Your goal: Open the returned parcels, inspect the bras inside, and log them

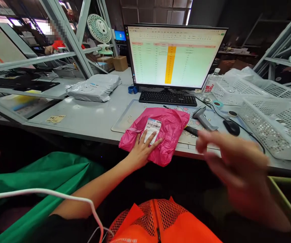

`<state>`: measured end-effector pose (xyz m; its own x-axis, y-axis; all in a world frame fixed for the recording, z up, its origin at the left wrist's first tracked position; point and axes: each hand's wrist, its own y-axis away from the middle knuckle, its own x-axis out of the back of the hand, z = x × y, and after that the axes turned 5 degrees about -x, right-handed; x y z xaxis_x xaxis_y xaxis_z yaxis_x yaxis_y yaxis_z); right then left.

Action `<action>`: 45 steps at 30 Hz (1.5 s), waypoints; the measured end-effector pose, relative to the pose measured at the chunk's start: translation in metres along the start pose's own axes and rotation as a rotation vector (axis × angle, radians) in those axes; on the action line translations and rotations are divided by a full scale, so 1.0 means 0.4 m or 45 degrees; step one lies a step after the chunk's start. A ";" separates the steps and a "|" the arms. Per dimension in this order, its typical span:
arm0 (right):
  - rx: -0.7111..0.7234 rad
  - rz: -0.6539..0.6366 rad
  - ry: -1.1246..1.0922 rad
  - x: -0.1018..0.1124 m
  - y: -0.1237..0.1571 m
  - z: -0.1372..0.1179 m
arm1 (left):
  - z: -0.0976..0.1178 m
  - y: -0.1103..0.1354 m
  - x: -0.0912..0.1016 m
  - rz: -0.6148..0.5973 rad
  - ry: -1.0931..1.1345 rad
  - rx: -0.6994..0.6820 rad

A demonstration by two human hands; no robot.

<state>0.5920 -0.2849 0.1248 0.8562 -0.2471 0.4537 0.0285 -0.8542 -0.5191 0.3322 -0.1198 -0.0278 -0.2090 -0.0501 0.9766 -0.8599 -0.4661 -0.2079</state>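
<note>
A pink plastic mailer bag lies on the desk mat at the table's front edge, with a white barcode label on top. My left hand rests flat on the bag, fingers spread across the label's lower edge. My right hand hovers in the air to the right of the bag, blurred by motion, fingers loosely apart and holding nothing. A grey handheld barcode scanner lies on the mat beyond my right hand.
A monitor with a spreadsheet, a black keyboard and a mouse stand behind. White mesh baskets fill the right side. A grey parcel lies at left. A green sack hangs below the table. Another person sits far back left.
</note>
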 end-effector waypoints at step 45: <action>-0.307 -0.296 1.256 -0.125 -0.275 0.272 | -0.226 -0.034 0.078 0.916 0.345 0.245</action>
<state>0.6022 -0.1290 0.0804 0.0379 -0.2364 0.9709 -0.0583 -0.9705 -0.2340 0.2954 -0.0352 0.0006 -0.8105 -0.1918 0.5535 -0.3801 -0.5468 -0.7460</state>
